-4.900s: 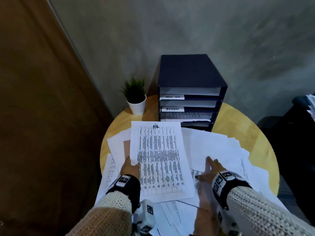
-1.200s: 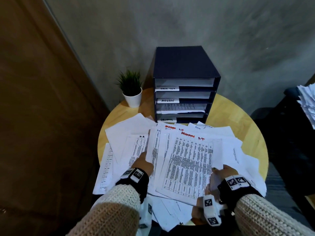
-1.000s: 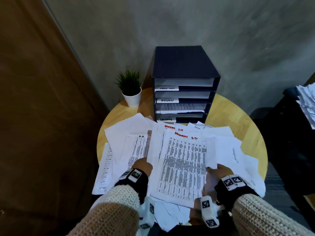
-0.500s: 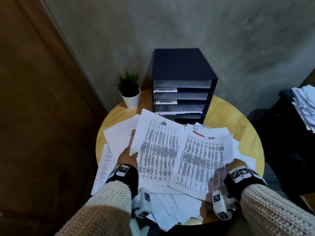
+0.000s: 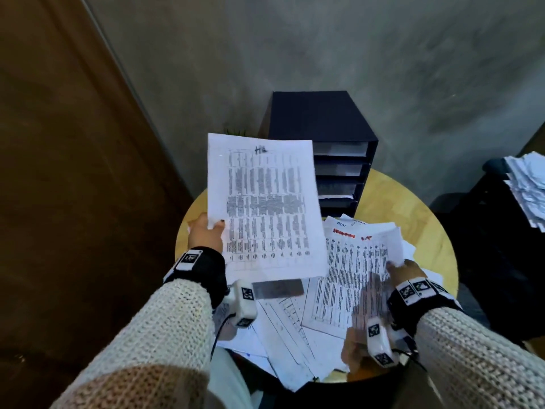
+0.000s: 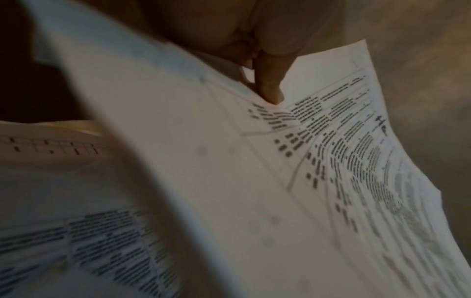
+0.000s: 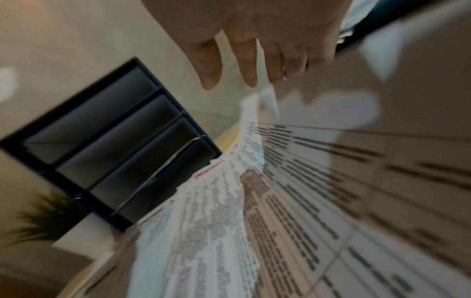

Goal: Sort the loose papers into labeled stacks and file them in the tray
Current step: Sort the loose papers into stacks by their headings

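My left hand (image 5: 213, 228) pinches the left edge of a printed sheet (image 5: 262, 202) with "HR" handwritten at its top and holds it raised, in front of the left side of the black file tray (image 5: 339, 160). In the left wrist view a fingertip (image 6: 270, 88) presses on that sheet (image 6: 331, 161). My right hand (image 5: 396, 265) grips a small stack of sheets with red headings (image 5: 359, 261), thumb on top, just above the table. In the right wrist view the fingers (image 7: 244, 66) lie along that stack (image 7: 254, 211). Loose papers (image 5: 289, 335) cover the table's near side.
The round wooden table (image 5: 413, 208) stands in a corner against a grey wall, with a brown door (image 5: 73, 172) at left. A small potted plant (image 7: 43, 217) sits left of the tray (image 7: 114, 141). More papers (image 5: 525, 190) are piled on a dark surface at right.
My left hand has lifted the HR sheet off the pile and raised it toward the tray. My right hand keeps the red-headed stack and has drawn it to the right.
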